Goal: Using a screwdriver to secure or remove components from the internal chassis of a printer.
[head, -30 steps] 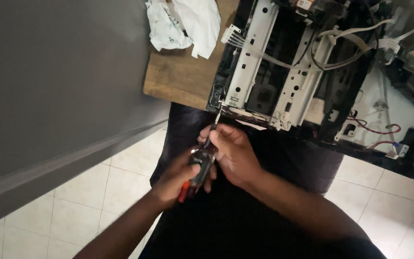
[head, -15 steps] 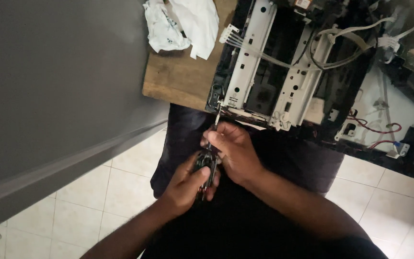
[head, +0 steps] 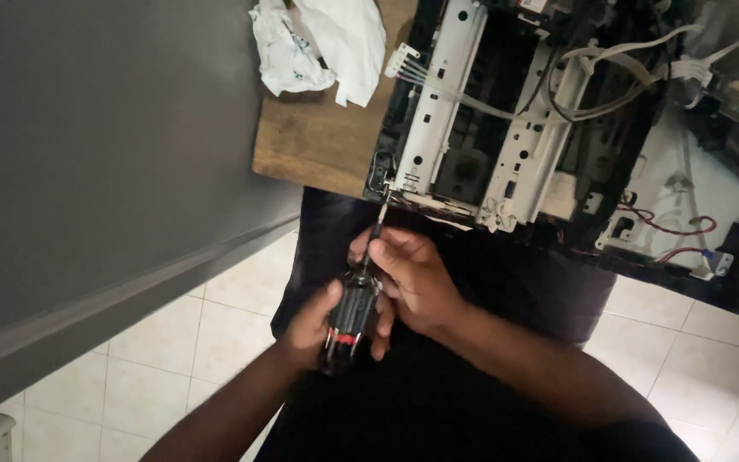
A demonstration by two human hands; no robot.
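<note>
At opened machine's (head: 506, 128) metal frame, black ribbed screwdriver (head: 354, 310) (both hands).

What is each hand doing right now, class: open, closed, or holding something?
Left hand: closed around the screwdriver handle.
Right hand: closed, fingers gripping the screwdriver near its shaft.

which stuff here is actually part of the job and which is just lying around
In use:
- screwdriver, black handle with a red band, tip at the frame's corner
- left hand and right hand, both gripping it
- opened machine with white metal frame and loose wires

Lying about:
- crumpled white cloth
- wooden board under it
</note>
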